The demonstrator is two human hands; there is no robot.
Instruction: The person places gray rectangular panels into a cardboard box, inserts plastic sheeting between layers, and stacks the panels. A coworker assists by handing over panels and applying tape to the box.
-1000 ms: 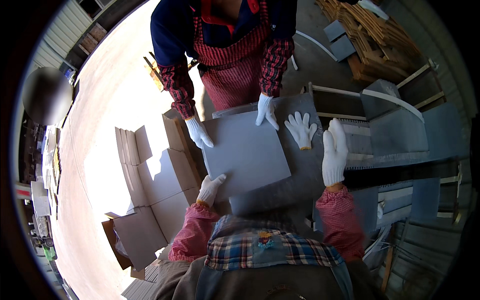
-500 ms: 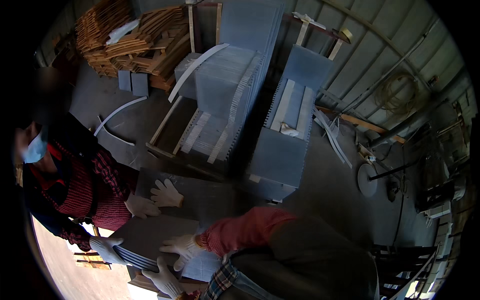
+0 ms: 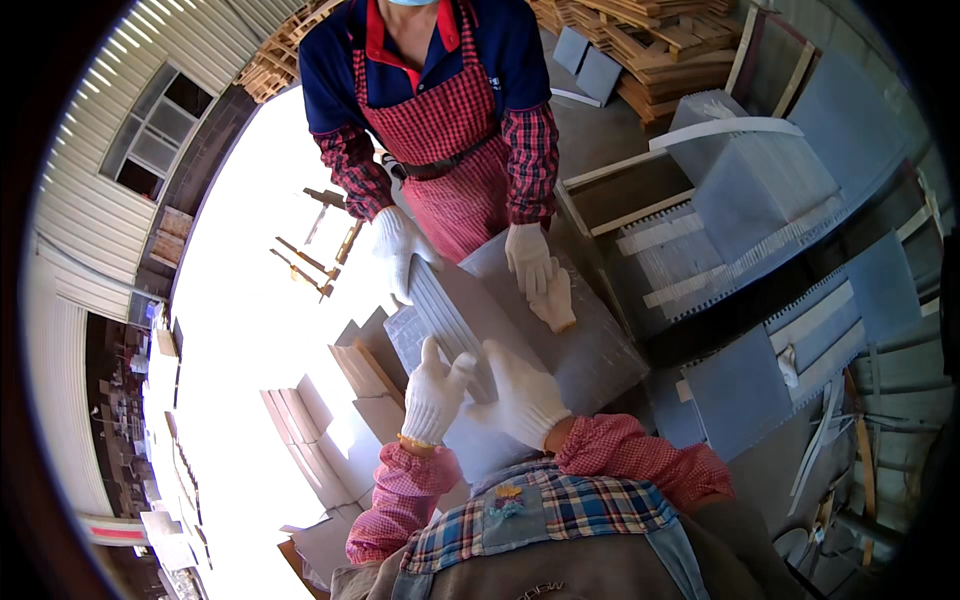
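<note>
A stack of thin grey panels (image 3: 490, 305) lies in front of me, its layered edges facing left. My left hand (image 3: 434, 395), in a white knit glove, is at the near left end of the stack, fingers apart. Beside it my right hand (image 3: 522, 397), also gloved, is spread at the near end of the stack's top. Across from me, a co-worker's gloved hand (image 3: 400, 250) touches the stack's far left edge. The co-worker's other hand (image 3: 527, 258) rests on the dark grey board (image 3: 605, 350), by a loose white glove (image 3: 553, 300).
Cardboard-coloured stacked pieces (image 3: 305, 425) stand to the left. On the right are grey slotted panels (image 3: 750, 210) in a wooden frame and a second grey panel stack (image 3: 735, 385). Wooden slats (image 3: 670, 45) are piled at the back.
My view has swung left, bringing the co-worker to the centre. My right hand has drawn back from the middle of the stack's top toward its near end.
</note>
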